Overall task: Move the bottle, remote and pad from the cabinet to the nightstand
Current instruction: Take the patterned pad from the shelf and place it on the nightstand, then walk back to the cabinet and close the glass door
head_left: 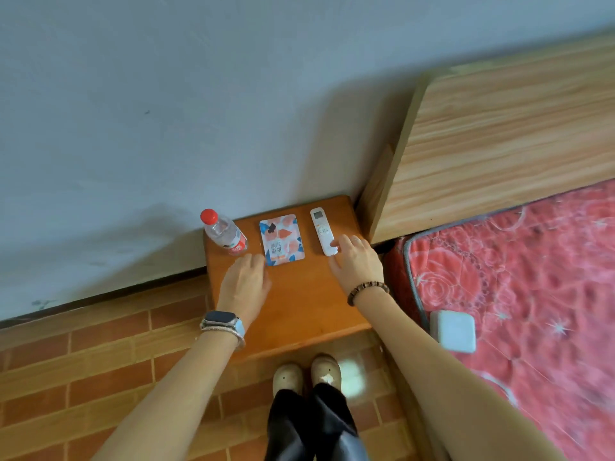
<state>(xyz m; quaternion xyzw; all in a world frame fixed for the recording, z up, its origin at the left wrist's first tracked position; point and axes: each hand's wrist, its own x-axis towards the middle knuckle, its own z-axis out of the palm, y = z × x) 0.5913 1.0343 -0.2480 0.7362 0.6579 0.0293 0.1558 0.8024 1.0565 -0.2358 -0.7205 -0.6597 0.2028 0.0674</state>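
Shoes [306, 374] at 6 o'clock; on the nightstand [299, 301], left hand [244, 281] open, empty by pad [282, 239] and bottle [224, 232]; right hand [357, 261] open, fingertips touching remote [322, 231].

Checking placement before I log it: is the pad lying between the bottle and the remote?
Yes, the pad lies flat between the bottle and the remote.

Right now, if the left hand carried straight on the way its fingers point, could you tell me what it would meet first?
Probably the bottle. The left hand hovers open over the nightstand, fingers aimed up toward the wall, with the pad just to its right. Depth is unclear, so it could clip the pad's corner.
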